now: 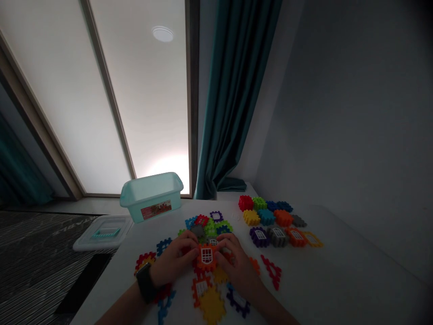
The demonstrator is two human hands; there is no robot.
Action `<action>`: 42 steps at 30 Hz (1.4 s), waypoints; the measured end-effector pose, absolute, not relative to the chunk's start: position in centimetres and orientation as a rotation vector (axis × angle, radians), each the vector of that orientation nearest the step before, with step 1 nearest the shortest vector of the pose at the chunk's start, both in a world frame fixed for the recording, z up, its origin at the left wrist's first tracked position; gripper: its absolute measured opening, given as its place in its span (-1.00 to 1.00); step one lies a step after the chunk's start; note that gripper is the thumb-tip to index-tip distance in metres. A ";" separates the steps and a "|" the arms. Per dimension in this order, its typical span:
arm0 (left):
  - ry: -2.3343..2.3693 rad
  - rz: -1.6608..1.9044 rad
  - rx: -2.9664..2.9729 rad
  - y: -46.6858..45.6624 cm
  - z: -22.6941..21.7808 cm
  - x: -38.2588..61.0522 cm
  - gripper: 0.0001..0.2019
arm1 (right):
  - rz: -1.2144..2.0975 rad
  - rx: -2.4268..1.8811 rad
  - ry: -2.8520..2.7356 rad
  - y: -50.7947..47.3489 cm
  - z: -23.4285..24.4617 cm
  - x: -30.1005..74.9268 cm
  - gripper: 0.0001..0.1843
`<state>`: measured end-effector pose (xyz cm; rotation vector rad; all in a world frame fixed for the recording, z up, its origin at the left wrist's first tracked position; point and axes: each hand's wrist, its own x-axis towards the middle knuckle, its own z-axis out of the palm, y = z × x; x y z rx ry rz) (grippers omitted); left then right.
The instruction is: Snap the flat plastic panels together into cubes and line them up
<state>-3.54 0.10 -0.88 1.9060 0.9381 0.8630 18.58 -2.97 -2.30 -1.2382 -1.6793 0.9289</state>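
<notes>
An orange building tile (206, 256) with a white window grid is held between my two hands above a spread of loose tiles. The fingers of my left hand (174, 259), which has a dark watch (146, 282) on the wrist, pinch its left edge. My right hand (238, 266) grips the right edge with thumb and fingers. Under and around the hands lie a yellow tile (212, 306), an orange window tile (200, 289), a purple tile (238, 301) and a red triangular piece (271, 271). Parts of the pile are hidden by my hands.
Sorted stacks, among them red (245, 203), yellow (251, 218) and orange (283, 218) tiles, stand at the back right of the white table (321, 280). A mint plastic bin (152, 194) is at the back left. Its clear lid (101, 232) lies left of it.
</notes>
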 end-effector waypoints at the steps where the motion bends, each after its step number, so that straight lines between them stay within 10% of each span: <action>1: 0.933 0.857 1.896 0.1 -0.8 -3.6 -0.62 | 0.922 -1.240 -1.685 -3.0 -2.2 18.6 -0.77; 42: 1.059 1.234 2.742 0.0 -2.3 -4.4 -0.54 | 0.061 -0.976 -2.125 -3.4 -2.7 18.9 -0.67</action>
